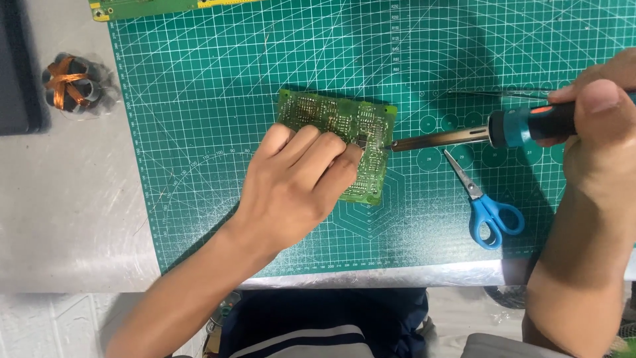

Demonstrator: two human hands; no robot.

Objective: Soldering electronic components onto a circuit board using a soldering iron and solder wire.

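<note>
A green circuit board lies flat in the middle of a green cutting mat. My left hand rests on the board's near part, fingers curled and pressing it down. My right hand grips a soldering iron with a blue and black handle. Its metal tip points left and touches the board's right edge, close to my left fingertips.
Blue-handled scissors lie on the mat below the iron. Tweezers lie above it. A copper-wound coil sits on the grey table at left. Another green board pokes in at the top edge. The table's front edge runs near my lap.
</note>
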